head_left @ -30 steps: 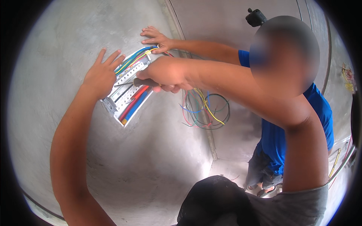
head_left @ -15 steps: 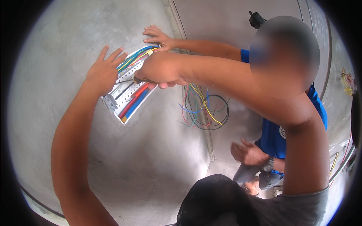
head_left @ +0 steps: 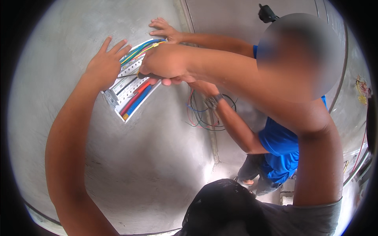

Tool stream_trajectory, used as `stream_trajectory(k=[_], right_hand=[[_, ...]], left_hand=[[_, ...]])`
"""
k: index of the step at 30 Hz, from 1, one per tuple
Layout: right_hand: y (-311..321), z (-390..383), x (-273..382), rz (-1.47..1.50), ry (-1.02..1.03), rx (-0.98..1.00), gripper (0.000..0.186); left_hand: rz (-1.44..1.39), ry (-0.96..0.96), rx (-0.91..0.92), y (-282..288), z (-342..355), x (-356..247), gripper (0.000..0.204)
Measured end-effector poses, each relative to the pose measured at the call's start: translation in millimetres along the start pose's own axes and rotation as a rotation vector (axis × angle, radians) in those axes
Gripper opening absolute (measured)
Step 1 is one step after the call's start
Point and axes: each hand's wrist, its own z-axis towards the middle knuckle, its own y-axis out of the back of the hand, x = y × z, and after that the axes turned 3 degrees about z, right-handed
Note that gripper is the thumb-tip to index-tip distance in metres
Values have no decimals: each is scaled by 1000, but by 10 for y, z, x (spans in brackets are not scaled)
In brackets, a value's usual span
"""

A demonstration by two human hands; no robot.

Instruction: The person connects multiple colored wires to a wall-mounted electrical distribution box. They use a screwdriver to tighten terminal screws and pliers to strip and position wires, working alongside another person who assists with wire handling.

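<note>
A white electrical panel box (head_left: 125,120) is set in the grey wall, with perforated strips inside. My left hand (head_left: 103,67) lies over its left edge, fingers spread against the wall, thumb side hidden. My right hand (head_left: 167,61) is closed round the dark handle of a screwdriver (head_left: 151,76). The thin shaft points left into the box, toward my left hand; its tip I cannot make out. Green, blue and yellow wires (head_left: 136,55) run along the upper side of the box. Thick red and blue cables (head_left: 138,105) lie along the lower side.
A co-worker in a blue shirt (head_left: 277,137) stands at the right. One of their hands (head_left: 164,30) rests above the box; their watched forearm (head_left: 232,120) reaches up under my right arm. Loose coiled wires (head_left: 235,105) hang near the wall corner.
The co-worker's lower hand has risen from near their waist toward the box, passing in front of the loose wires. My hands keep their places on the box and screwdriver.
</note>
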Motion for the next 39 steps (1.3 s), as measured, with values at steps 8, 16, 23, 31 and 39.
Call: stream_trajectory(k=[8,16,23,31,39], right_hand=[[-230,-297,118,-1309,536,-160,33],[-169,0,16,-559,290,-97,30],[-148,-305,38,-787,464,-225,33],[-187,-109,62,-917,408,-169,39],[-117,-219,71,-182,-8,-84,28]], left_hand=[[-50,-8,-256,-214,43,-9,21],[39,-6,-52,-24,-30,-29,21],[6,23,-102,-64,35,-36,21],[-21,24,-113,-200,47,-38,20],[31,24,-49,-78,38,-41,22]])
